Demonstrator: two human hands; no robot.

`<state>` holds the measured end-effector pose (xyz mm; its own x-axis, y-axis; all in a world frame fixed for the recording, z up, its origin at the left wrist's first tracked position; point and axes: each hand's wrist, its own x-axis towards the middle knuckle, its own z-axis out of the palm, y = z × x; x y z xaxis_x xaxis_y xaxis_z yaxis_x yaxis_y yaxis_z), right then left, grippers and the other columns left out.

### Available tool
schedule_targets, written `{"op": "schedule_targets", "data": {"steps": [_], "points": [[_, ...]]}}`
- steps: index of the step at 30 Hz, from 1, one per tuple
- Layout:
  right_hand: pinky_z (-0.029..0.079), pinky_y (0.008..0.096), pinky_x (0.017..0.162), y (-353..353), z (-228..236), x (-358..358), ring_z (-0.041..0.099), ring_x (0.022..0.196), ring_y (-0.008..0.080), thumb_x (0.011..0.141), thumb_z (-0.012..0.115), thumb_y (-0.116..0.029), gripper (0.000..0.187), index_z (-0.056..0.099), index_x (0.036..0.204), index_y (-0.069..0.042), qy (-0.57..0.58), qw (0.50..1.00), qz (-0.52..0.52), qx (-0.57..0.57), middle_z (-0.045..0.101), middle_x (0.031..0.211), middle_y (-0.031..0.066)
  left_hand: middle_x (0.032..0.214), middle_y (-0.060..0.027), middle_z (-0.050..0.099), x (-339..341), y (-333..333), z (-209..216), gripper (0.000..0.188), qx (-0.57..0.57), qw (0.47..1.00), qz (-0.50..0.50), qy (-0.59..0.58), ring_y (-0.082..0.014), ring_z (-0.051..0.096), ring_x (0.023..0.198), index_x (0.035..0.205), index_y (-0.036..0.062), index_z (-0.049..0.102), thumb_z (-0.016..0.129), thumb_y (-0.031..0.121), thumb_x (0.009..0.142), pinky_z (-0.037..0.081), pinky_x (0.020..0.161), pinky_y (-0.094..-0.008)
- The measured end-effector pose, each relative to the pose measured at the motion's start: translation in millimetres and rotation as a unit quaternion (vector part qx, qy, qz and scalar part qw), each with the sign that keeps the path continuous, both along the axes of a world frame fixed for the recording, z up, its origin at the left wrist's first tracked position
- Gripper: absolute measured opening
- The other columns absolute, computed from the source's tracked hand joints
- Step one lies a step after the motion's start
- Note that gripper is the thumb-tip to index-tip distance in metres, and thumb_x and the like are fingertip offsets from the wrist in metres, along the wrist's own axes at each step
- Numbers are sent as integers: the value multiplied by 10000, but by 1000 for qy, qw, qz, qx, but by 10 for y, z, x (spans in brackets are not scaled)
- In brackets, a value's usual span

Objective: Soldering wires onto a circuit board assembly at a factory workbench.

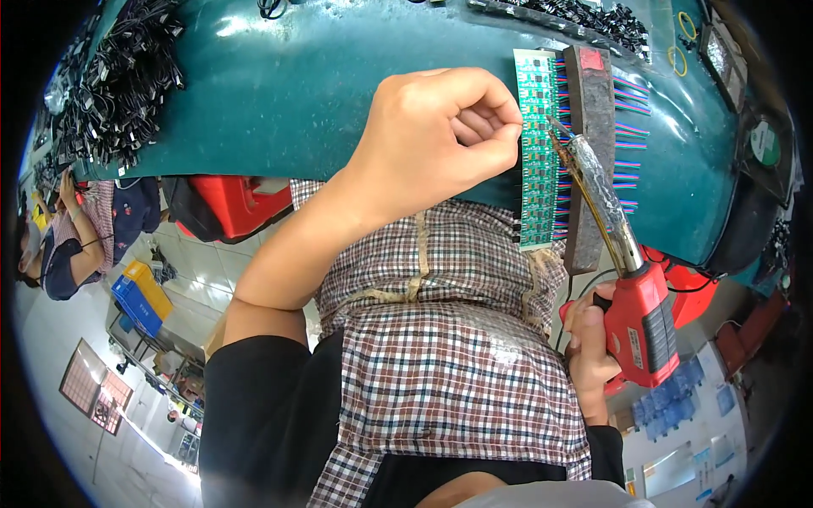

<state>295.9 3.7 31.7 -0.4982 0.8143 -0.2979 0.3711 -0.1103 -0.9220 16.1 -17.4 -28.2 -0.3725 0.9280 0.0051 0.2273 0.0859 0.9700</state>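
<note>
A green circuit board panel (535,182), a long strip of several small boards, lies on the table with its long side running away from me. My left hand (440,140) is at the panel's left edge, thumb and forefinger pinched together. Whatever is between those fingertips is too small or hidden to make out. Down at the right, my right hand (590,334) grips a red soldering gun (641,326) by its handle. The gun's metal barrel points up and left, its tip at the panel's right side. Thin coloured wires (631,131) run from that side under a dark grey bar (590,118).
Bundles of black cables (127,76) are heaped at the far left of the green table (262,102). A tray of small black parts (593,21) stands at the back right, near yellow rings (677,61). A round fan-like device (766,144) sits at the right edge. Another person (80,229) works at the left.
</note>
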Motion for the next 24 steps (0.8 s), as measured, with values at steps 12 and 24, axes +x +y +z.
{"op": "schedule_targets", "data": {"steps": [12, 24], "points": [[397, 284, 541, -12, 18, -41, 383, 502, 90, 936, 539, 2, 255, 508, 1188, 26, 4, 1000, -16, -3, 459, 715, 39, 815, -41, 708, 8, 19, 58, 88, -49, 999, 12, -12, -59, 682, 751, 876, -28, 680, 731, -13, 805, 562, 673, -197], [397, 285, 543, -5, -12, 69, 407, 521, 103, 940, 562, -15, 239, 526, 1171, 33, -63, 996, 46, 32, 466, 719, 41, 776, -49, 709, 29, 16, 18, 91, -16, 998, 20, 61, -65, 688, 696, 844, -29, 694, 749, -14, 772, 553, 629, -192]]}}
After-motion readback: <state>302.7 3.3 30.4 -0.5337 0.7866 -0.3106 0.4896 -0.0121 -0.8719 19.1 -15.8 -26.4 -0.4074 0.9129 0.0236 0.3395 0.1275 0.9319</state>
